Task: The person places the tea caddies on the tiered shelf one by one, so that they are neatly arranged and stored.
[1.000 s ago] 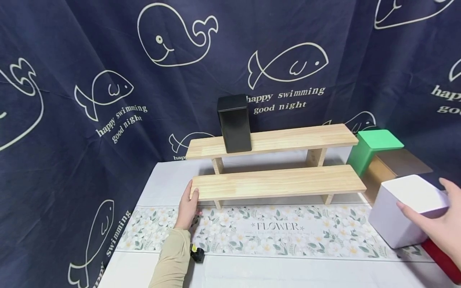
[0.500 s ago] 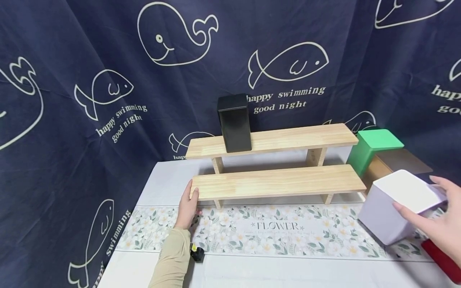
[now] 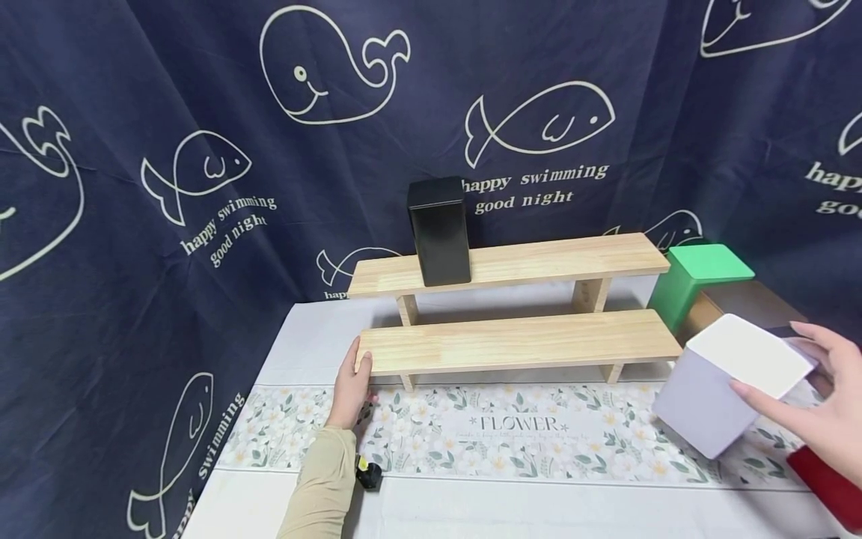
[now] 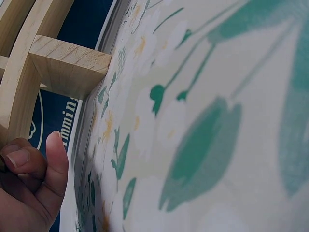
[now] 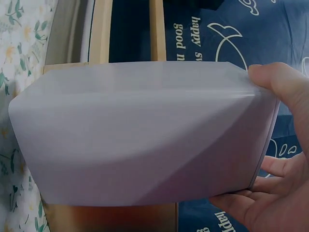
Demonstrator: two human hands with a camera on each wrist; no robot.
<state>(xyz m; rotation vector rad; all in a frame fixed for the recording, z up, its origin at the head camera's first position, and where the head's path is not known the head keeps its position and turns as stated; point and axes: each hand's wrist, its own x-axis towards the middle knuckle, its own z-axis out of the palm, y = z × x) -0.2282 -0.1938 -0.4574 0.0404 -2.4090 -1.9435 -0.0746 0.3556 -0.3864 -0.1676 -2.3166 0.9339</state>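
My right hand (image 3: pixel 824 397) grips a pale lilac-white box (image 3: pixel 707 404) by its top end. The thumb and the fingers lie on different sides of it. The box is tilted, its lower end towards the left, over the right part of the flower-print cloth strip (image 3: pixel 525 464). In the right wrist view the box (image 5: pixel 135 140) fills the middle, with wooden boards behind it. My left hand (image 3: pixel 349 393) holds the left end of the lower board of a two-step wooden shelf (image 3: pixel 518 343). Curled fingers show beside the wood in the left wrist view.
A black box (image 3: pixel 441 243) stands upright on the upper board, left of its middle. Right of the shelf are a green box (image 3: pixel 707 266) and a brown box (image 3: pixel 750 303). A red item (image 3: pixel 824 486) lies under the right hand. A dark blue curtain (image 3: pixel 377 180) hangs behind.
My right hand has raised the white box and moved it a little left, tilting it more. The left hand has stayed on the shelf's end.
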